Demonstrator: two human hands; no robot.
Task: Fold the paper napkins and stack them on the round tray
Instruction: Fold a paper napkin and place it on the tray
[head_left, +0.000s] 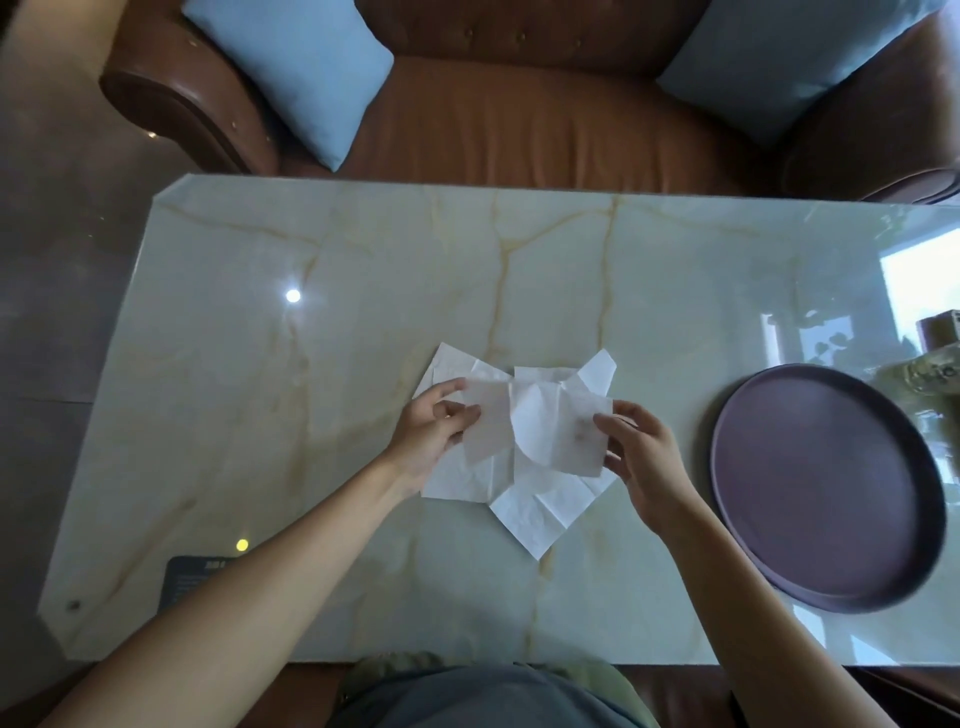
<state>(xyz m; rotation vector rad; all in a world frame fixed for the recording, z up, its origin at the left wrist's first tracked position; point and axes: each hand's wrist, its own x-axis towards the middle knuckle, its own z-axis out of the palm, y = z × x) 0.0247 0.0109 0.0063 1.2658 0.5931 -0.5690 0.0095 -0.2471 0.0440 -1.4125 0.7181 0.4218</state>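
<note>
On marble table (363, 312), napkins (540, 499), tray (831, 493).

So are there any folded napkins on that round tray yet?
No, the round tray is bare; all the napkins lie on the table or in the left hand and right hand.

Single head-mounted wide-angle cam, no 2nd view. Looks steeply down and fwd over desk (363, 312), close to it. Sofa (519, 119) at frame top; wearer's lap at bottom edge.
</note>
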